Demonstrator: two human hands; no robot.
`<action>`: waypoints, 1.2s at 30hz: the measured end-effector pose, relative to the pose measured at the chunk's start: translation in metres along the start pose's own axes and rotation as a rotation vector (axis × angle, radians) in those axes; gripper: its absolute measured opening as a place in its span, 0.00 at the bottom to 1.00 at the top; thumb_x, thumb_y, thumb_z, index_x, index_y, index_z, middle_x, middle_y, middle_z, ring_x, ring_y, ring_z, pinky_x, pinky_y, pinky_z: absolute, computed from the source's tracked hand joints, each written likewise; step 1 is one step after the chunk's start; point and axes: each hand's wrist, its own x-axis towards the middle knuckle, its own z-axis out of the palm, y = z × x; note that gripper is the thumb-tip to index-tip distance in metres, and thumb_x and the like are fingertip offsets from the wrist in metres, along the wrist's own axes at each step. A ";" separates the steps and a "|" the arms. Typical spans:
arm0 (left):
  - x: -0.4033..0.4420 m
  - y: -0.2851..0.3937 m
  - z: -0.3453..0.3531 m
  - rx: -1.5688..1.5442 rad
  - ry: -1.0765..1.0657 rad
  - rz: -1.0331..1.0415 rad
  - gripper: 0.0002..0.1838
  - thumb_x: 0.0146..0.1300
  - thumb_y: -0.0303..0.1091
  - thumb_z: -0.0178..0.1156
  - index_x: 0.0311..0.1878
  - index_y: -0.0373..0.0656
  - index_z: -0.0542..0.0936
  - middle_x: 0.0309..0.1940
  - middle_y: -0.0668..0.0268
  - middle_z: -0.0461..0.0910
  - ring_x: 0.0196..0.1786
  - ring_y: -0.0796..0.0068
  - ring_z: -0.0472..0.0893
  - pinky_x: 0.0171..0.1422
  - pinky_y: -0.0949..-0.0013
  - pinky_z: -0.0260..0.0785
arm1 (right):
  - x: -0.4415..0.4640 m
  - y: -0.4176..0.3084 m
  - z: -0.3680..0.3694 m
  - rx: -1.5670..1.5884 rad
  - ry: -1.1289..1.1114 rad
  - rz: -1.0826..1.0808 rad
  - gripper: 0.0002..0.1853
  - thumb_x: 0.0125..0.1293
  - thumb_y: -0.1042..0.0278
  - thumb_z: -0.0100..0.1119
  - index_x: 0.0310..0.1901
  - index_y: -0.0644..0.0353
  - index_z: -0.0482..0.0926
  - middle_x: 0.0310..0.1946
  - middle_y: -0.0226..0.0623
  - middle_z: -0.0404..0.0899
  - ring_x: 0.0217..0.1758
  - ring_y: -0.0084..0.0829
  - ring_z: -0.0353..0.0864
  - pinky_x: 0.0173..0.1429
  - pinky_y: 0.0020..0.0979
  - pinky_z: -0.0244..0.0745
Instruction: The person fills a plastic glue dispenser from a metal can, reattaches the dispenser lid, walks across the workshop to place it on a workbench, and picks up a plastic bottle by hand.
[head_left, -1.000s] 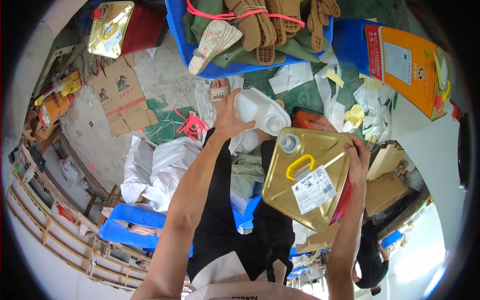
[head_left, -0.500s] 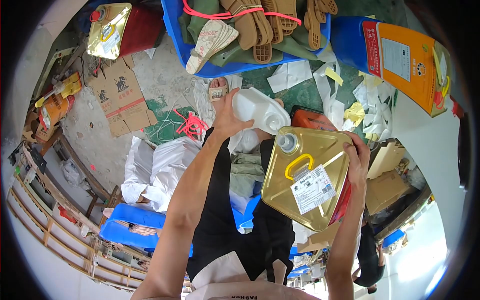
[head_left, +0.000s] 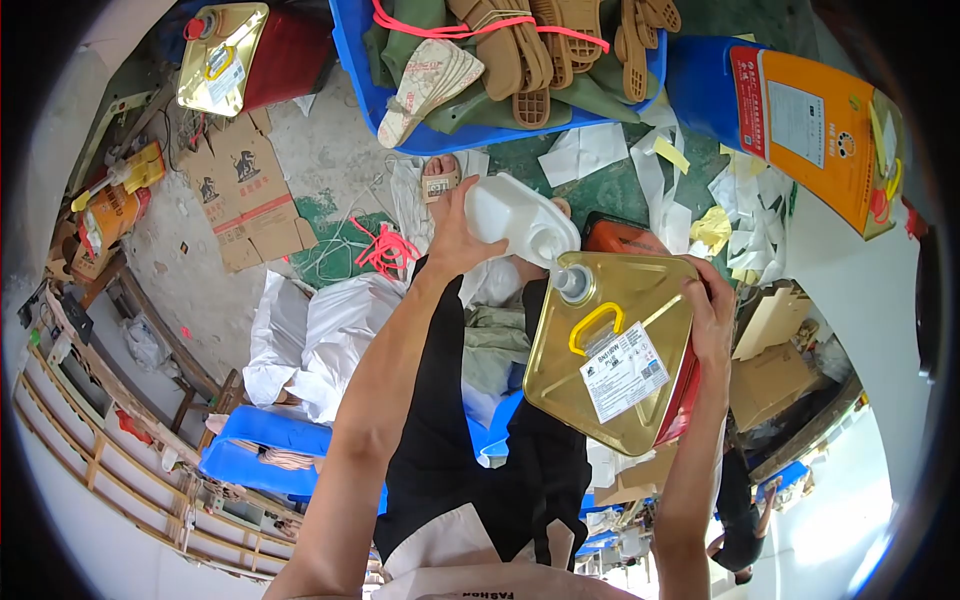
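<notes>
My left hand [head_left: 462, 235] is closed around a white plastic bottle [head_left: 512, 210], held tilted with its mouth end beside the can's spout. My right hand [head_left: 710, 312] grips the far-right edge of a square metal can [head_left: 560, 365] with a gold top, red side, yellow handle and white label. Its grey spout [head_left: 573, 284] almost meets the bottle's mouth; whether liquid flows between them, I cannot tell. The can is tipped toward the bottle, and its underside is hidden.
Ahead stands a blue crate [head_left: 480, 137] of brown shoe soles. An orange-and-blue can [head_left: 815, 115] is at right, another gold-topped can [head_left: 222, 60] at far left. Paper scraps [head_left: 585, 150], flattened cardboard [head_left: 245, 195] and white sacks [head_left: 340, 330] cover the floor. Another person [head_left: 740, 520] appears behind.
The metal can has shifted slightly up and left, with my right hand moving along. The bottle and my left hand have stayed nearly in place.
</notes>
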 end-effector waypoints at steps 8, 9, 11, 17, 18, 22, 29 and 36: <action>0.001 0.001 -0.001 -0.002 0.004 -0.016 0.58 0.38 0.38 0.80 0.75 0.47 0.59 0.62 0.45 0.65 0.68 0.45 0.66 0.73 0.52 0.63 | 0.001 -0.001 -0.002 0.033 -0.018 -0.003 0.17 0.65 0.69 0.56 0.52 0.68 0.83 0.31 0.32 0.80 0.34 0.21 0.71 0.41 0.26 0.70; 0.001 0.001 -0.001 -0.003 0.003 -0.022 0.58 0.38 0.38 0.80 0.75 0.47 0.59 0.62 0.45 0.65 0.68 0.45 0.66 0.73 0.52 0.64 | 0.001 0.000 -0.002 0.031 -0.020 0.001 0.17 0.65 0.69 0.56 0.52 0.68 0.83 0.31 0.32 0.80 0.34 0.21 0.71 0.41 0.26 0.70; 0.002 0.001 0.000 -0.003 0.004 -0.010 0.58 0.38 0.39 0.79 0.75 0.47 0.59 0.62 0.45 0.65 0.68 0.45 0.66 0.73 0.52 0.63 | 0.001 0.004 -0.003 0.030 -0.022 0.007 0.17 0.65 0.69 0.56 0.52 0.68 0.83 0.30 0.32 0.80 0.34 0.21 0.71 0.41 0.26 0.70; 0.003 0.003 -0.001 0.005 -0.008 -0.022 0.58 0.39 0.39 0.79 0.76 0.47 0.58 0.64 0.44 0.64 0.70 0.44 0.65 0.75 0.52 0.62 | -0.001 0.003 -0.004 0.056 -0.005 0.001 0.17 0.65 0.69 0.57 0.52 0.68 0.83 0.29 0.30 0.79 0.33 0.19 0.70 0.39 0.25 0.68; 0.004 0.004 -0.001 0.005 -0.013 -0.026 0.58 0.39 0.39 0.79 0.76 0.47 0.58 0.64 0.44 0.64 0.70 0.44 0.64 0.75 0.52 0.62 | -0.001 0.002 -0.004 0.038 -0.003 0.004 0.17 0.65 0.69 0.57 0.52 0.67 0.83 0.29 0.30 0.79 0.33 0.19 0.70 0.39 0.25 0.68; 0.004 0.005 0.000 -0.012 -0.017 -0.024 0.59 0.39 0.39 0.79 0.76 0.47 0.58 0.65 0.44 0.63 0.70 0.43 0.64 0.76 0.51 0.62 | -0.001 0.000 -0.002 0.018 0.001 0.014 0.16 0.65 0.68 0.58 0.51 0.67 0.83 0.29 0.29 0.78 0.32 0.18 0.69 0.37 0.25 0.67; 0.004 0.002 0.000 0.010 -0.007 -0.004 0.59 0.39 0.39 0.79 0.76 0.48 0.57 0.65 0.44 0.63 0.70 0.43 0.64 0.76 0.51 0.62 | 0.002 0.000 -0.002 -0.007 -0.010 0.015 0.16 0.66 0.68 0.58 0.52 0.67 0.83 0.29 0.29 0.78 0.32 0.19 0.69 0.38 0.25 0.67; 0.004 -0.001 0.000 0.005 -0.003 -0.009 0.59 0.39 0.38 0.79 0.76 0.49 0.58 0.65 0.44 0.63 0.70 0.43 0.64 0.75 0.50 0.63 | 0.005 -0.001 0.002 0.018 -0.002 0.008 0.17 0.66 0.68 0.58 0.53 0.68 0.83 0.32 0.32 0.81 0.35 0.20 0.72 0.42 0.25 0.71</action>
